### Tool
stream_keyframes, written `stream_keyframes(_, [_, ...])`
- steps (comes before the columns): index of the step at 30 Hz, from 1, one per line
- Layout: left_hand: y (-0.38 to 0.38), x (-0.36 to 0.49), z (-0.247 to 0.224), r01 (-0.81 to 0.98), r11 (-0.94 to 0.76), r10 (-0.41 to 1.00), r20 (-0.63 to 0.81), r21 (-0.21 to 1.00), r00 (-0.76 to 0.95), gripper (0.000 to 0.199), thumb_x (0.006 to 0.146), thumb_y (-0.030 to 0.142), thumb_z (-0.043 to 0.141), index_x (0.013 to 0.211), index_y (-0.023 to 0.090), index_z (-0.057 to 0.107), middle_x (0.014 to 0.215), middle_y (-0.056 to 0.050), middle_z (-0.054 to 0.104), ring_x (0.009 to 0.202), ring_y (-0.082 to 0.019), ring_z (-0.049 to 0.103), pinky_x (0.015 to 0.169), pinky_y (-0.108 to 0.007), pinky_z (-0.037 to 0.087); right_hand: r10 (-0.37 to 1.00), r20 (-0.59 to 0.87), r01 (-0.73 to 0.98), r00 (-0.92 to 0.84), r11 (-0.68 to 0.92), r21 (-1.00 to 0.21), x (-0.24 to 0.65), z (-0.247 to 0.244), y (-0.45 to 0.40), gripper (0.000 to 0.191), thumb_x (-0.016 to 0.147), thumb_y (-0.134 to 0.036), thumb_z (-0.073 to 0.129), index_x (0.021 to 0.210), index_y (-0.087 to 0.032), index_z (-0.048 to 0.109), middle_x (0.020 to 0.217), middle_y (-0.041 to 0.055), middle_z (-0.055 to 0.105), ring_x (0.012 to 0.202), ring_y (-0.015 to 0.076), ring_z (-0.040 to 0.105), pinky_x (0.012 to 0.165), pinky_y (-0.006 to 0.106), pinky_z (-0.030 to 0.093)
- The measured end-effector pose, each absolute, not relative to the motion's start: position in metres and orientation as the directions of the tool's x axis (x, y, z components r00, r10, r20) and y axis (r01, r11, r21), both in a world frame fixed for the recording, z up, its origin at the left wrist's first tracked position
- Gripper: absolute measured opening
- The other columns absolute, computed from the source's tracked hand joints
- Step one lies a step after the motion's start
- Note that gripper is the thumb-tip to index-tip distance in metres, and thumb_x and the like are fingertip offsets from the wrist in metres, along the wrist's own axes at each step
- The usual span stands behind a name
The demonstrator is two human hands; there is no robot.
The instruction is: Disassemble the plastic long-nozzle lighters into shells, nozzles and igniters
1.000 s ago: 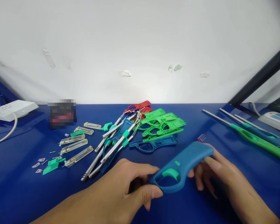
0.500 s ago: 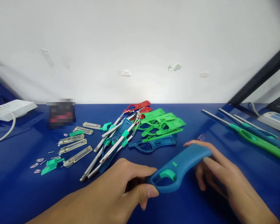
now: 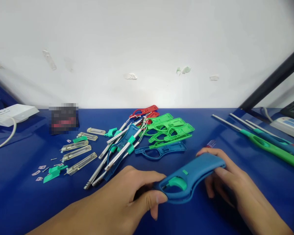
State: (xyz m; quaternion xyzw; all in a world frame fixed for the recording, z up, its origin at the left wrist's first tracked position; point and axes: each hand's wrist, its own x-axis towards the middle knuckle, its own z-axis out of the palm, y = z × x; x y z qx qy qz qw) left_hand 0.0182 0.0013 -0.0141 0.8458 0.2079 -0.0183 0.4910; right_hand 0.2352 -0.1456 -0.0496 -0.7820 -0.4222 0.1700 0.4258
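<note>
A blue lighter handle with a teal trigger is held between my two hands over the blue table. My left hand pinches its narrow end beside the trigger ring, thumb in front. The wide end is between the thumb and index finger of my right hand, whose other fingers curl beneath. A gap shows along the lower edge, between the two halves of the handle. Beyond it lie a blue half shell, several green half shells and a pile of metal tubes with teal parts.
Clear fuel tanks, teal triggers and small metal pieces lie at the left. A white box with a cable stands at the far left. Long lighters lie at the right, near a white power strip.
The handle has tilted slightly and shifted a little right with my right hand. The gap along its lower edge now shows, where the halves looked closed before.
</note>
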Motion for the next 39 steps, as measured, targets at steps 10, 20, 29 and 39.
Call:
stream_keyframes(10, [0.0, 0.017, -0.019, 0.396, -0.433, 0.381, -0.234, 0.81, 0.894, 0.038, 0.111, 0.044, 0.045, 0.092, 0.026, 0.073, 0.094, 0.006, 0.071, 0.066, -0.008, 0.06, 0.07, -0.024, 0.045, 0.854, 0.065, 0.564, 0.516, -0.282, -0.777, 0.252, -0.053, -0.151, 0.043, 0.105, -0.045, 0.036, 0.136, -0.031, 0.062, 0.061, -0.0047, 0.061, 0.057, 0.017, 0.061, 0.052, 0.026, 0.044])
stream_keyframes(20, [0.0, 0.019, -0.023, 0.392, -0.292, 0.393, -0.264, 0.872, 0.881, 0.034, 0.111, 0.051, 0.042, 0.115, 0.028, 0.066, 0.091, 0.005, 0.071, 0.059, -0.009, 0.058, 0.059, -0.023, 0.048, 0.871, 0.16, 0.65, 0.464, -0.212, -0.729, 0.251, -0.048, -0.15, 0.046, 0.105, -0.044, 0.039, 0.142, -0.032, 0.062, 0.063, -0.0061, 0.063, 0.056, 0.0139, 0.064, 0.055, 0.023, 0.05])
stream_keyframes(29, [0.006, 0.022, -0.01, 0.445, -0.166, 0.343, -0.371, 0.88, 0.863, 0.036, 0.113, 0.053, 0.039, 0.129, 0.026, 0.055, 0.095, 0.001, 0.073, 0.059, -0.01, 0.06, 0.059, -0.022, 0.05, 0.879, 0.117, 0.639, 0.462, -0.239, -0.731, 0.254, -0.056, -0.153, 0.034, 0.108, -0.046, 0.036, 0.111, -0.029, 0.066, 0.069, -0.0042, 0.065, 0.063, 0.0147, 0.064, 0.059, 0.025, 0.048])
stream_keyframes(39, [0.005, 0.022, -0.007, 0.433, -0.135, 0.37, -0.36, 0.891, 0.856, 0.035, 0.113, 0.054, 0.036, 0.13, 0.027, 0.05, 0.094, 0.001, 0.075, 0.059, -0.01, 0.062, 0.056, -0.021, 0.049, 0.904, 0.091, 0.672, 0.418, -0.241, -0.701, 0.257, -0.056, -0.157, 0.031, 0.112, -0.047, 0.032, 0.098, -0.028, 0.051, 0.073, -0.0045, 0.064, 0.064, 0.0134, 0.063, 0.061, 0.024, 0.05])
